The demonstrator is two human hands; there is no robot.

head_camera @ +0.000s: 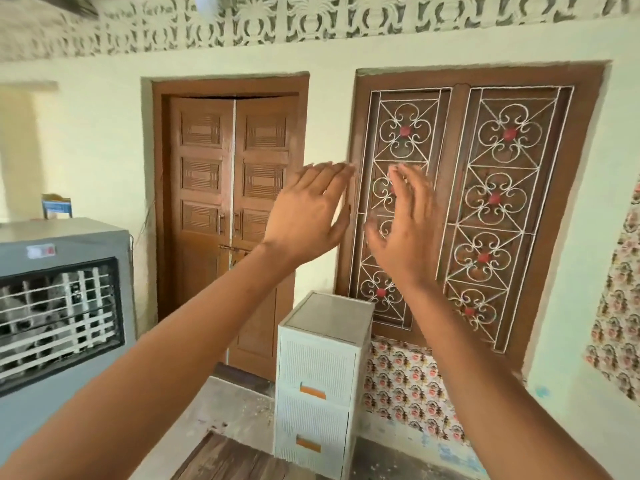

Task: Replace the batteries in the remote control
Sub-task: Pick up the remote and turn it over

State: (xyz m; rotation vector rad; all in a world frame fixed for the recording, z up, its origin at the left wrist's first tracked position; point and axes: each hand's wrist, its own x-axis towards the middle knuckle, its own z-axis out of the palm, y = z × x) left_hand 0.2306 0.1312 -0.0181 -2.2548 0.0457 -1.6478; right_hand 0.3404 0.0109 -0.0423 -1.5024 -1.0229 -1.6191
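Note:
My left hand (308,211) and my right hand (407,225) are both raised in front of me at mid-frame, backs toward the camera, fingers spread and slightly blurred. They are a short gap apart and hold nothing. Both bare forearms stretch up from the lower corners. No remote control and no batteries are in view.
A white plastic drawer unit (318,368) with orange handles stands on the floor below my hands. A grey air cooler (59,306) fills the left side. Behind are a shut brown double door (232,188) and a grilled window (464,209). A dark wooden surface (235,459) lies at the bottom.

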